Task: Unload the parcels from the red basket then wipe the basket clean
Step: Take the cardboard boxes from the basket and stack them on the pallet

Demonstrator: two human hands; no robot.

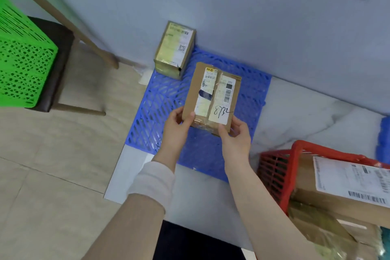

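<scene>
Down on the floor, the blue lattice mat (160,99) spreads against the far wall. At the left, the green basket (23,65) sits on a dark stool (57,65). Bottom right, the red basket (276,171) stands on the floor just right of the mat's near corner, with a large cardboard parcel (337,194) lying in it, white label up, and more packaging under it that I can't make out clearly.

Centre of the scene: a flat brown parcel (213,95), handwritten "8732" on its label, is held over the middle of the mat, stretching away from the person. Both hands grip its near end. The left hand (176,126) clamps the near-left corner, thumb on top; the right hand (235,135) pinches the near-right corner, thumb on the label. Whether its far end touches the mat, I can't tell.

Beyond it, at the mat's far-left corner by the wall, sits a smaller taped parcel (174,50), apart from both hands.
</scene>
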